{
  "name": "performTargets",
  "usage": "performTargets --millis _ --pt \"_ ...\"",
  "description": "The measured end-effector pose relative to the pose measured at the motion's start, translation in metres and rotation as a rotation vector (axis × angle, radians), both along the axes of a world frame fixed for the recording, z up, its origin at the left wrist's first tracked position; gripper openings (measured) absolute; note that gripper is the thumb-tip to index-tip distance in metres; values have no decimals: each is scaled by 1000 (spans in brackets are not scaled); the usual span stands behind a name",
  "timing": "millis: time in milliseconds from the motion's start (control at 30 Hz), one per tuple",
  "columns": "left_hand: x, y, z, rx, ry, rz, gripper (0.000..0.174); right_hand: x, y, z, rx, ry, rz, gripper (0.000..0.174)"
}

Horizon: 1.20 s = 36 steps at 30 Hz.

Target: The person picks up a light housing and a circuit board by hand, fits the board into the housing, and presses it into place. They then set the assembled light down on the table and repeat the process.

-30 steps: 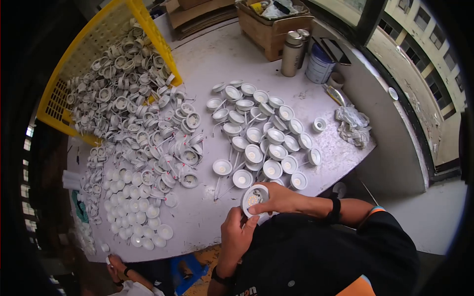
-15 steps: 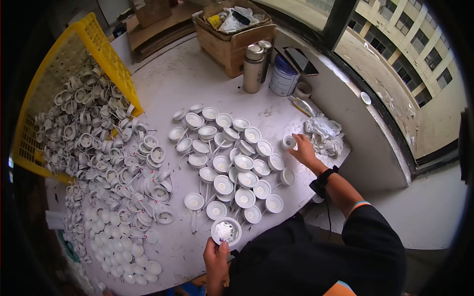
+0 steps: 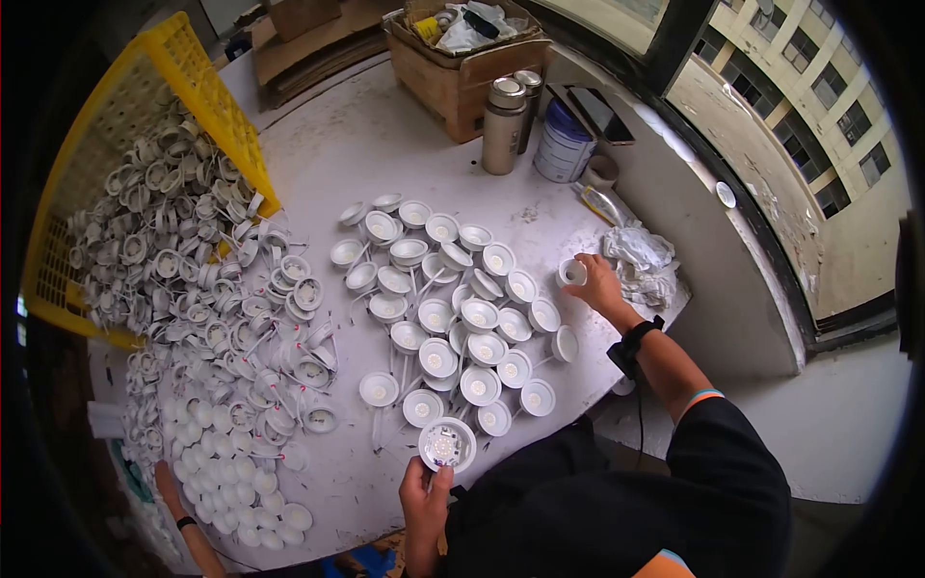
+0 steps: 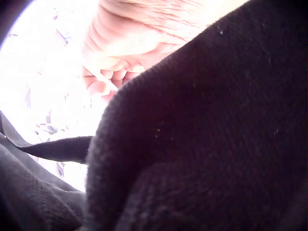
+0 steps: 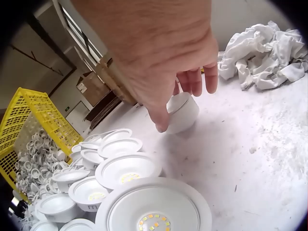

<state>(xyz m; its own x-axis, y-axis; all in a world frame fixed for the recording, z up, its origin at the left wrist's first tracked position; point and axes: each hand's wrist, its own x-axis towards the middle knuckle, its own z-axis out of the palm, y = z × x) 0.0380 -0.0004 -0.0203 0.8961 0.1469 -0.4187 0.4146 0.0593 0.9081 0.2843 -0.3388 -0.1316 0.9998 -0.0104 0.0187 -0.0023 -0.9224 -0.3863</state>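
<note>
In the head view my left hand (image 3: pixel 424 509) pinches the rim of a round white lamp housing (image 3: pixel 447 445), its chip board facing up. The left wrist view shows that hand (image 4: pixel 139 36) washed out, partly hidden by dark cloth. At the right of the table my right hand (image 3: pixel 605 289) has its thumb and fingers around a small white cup-shaped part (image 3: pixel 572 274). In the right wrist view this part (image 5: pixel 182 114) stands on the table between the thumb and the fingers of the hand (image 5: pixel 163 62).
Many finished-looking white lamps (image 3: pixel 479 316) cover the middle. A yellow crate (image 3: pixel 207 106) spills housings (image 3: pixel 178 231) at left, above white discs (image 3: pixel 231 482). Bottles (image 3: pixel 503 125), a tin (image 3: pixel 563 144) and a crumpled cloth (image 3: pixel 640 258) stand or lie at right. Another person's arm (image 3: pixel 193 528) reaches in lower left.
My right hand has left the housing held by my left hand and moved right to the small cup-shaped part. The view has shifted, and the other person's arm has come over the table's left side.
</note>
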Motion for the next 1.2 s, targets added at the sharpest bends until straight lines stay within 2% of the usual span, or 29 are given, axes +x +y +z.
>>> performTargets --millis 67,167,233,267,333,400,467,600,667,900,967,1000,1067,1200 --pt "-4 2 -8 -79 -51 17 20 -2 1 5 19 -10 -38 55" --pt "-3 -2 1 -139 -28 58 21 0 -1 1 142 -65 -59 42" --pt "-5 -2 3 -141 -33 42 23 -9 18 18 306 -146 -22 39" --pt "-7 -1 -1 -197 -37 48 28 -15 32 26 491 -118 58 40" --pt "-7 -3 -4 -170 -102 44 32 -47 80 86 527 -9 269 44" --pt "-9 -4 -1 -161 -130 57 35 -82 116 124 614 77 530 49" --pt "-12 -5 1 -154 -160 57 37 -110 144 152 571 24 835 52" --pt "-20 -5 1 -123 -272 34 43 -139 177 163 497 14 1054 57" --pt "-25 -5 1 -84 -320 24 45 -143 182 168 493 107 1081 62" --pt "-31 -1 4 -124 -268 18 45 -155 182 165 594 103 1042 71" --pt "-32 0 5 -148 -252 11 44 -159 180 167 807 317 896 62" --pt "-31 -1 5 -140 -282 3 43 -159 180 167 806 316 893 62" --pt "-29 -2 7 -132 -311 -11 41 -160 179 163 781 502 769 46" --pt "-27 -7 9 -7 -309 -14 31 -166 183 151 858 427 774 35"
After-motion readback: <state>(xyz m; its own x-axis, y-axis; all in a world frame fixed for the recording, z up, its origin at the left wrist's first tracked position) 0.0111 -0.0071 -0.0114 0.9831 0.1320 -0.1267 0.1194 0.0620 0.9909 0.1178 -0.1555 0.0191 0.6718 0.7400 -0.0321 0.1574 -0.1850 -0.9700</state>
